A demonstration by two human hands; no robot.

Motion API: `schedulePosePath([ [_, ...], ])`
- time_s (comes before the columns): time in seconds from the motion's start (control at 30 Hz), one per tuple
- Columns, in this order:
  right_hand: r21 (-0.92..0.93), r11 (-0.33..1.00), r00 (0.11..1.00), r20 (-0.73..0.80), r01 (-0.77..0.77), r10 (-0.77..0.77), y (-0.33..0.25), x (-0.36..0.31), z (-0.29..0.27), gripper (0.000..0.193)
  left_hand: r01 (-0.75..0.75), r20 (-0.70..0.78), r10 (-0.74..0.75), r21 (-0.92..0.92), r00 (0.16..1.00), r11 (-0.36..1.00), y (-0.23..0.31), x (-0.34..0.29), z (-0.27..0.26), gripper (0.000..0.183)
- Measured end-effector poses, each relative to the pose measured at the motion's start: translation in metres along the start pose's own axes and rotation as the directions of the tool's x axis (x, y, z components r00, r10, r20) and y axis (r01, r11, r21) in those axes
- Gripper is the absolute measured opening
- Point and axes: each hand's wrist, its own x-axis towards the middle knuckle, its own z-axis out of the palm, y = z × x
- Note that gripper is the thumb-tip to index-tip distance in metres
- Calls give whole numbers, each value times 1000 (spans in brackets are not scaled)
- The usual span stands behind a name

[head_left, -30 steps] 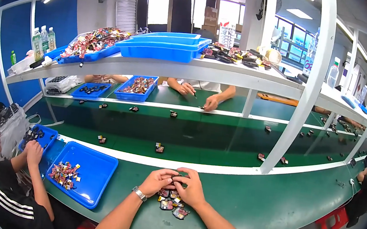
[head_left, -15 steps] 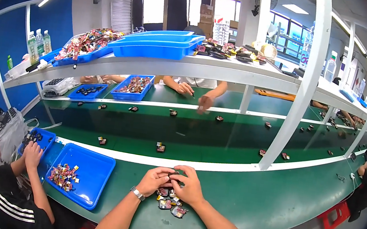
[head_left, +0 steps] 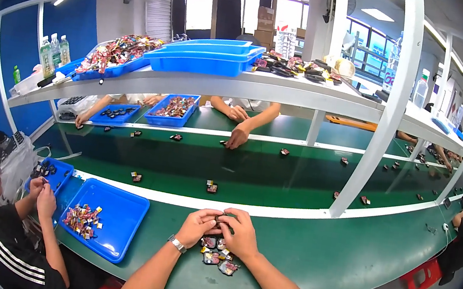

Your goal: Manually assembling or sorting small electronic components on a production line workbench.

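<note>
Both of my hands meet above the near green tabletop [head_left: 299, 254]. My left hand [head_left: 197, 227] and my right hand [head_left: 238, 233] pinch a small black part [head_left: 219, 219] between their fingertips; the fingers cover most of it. Just below them lies a small cluster of black-cased electronic pieces [head_left: 217, 256] with red, white and yellow bits on them. My right palm is close above this cluster. A watch with a metal band [head_left: 176, 244] is on my left wrist.
To the left stands a blue tray [head_left: 129, 222] with red and yellow small parts. Beside it a co-worker [head_left: 11, 238] handles something small. Beyond a white rail, pieces [head_left: 212, 187] lie on a green conveyor [head_left: 181, 164]. A shelf post [head_left: 387, 113] rises at right.
My hands stay together on the black part with slight finger movement. Across the conveyor, one person's hand has come down to a piece, and another hand reaches out at the far left.
</note>
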Motion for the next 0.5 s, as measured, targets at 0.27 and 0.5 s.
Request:
schedulePosePath([
  [0.27, -104, 991, 993, -76, 83, -91, -3, 2, -1, 13, 37, -19, -37, 3, 999, 999, -6, 1, -1, 31],
  [0.5, -191, 971, 989, -7, 145, -149, 2, 0, 2, 13, 44, -22, -44, 6, 999, 999, -7, 0, -4, 31],
])
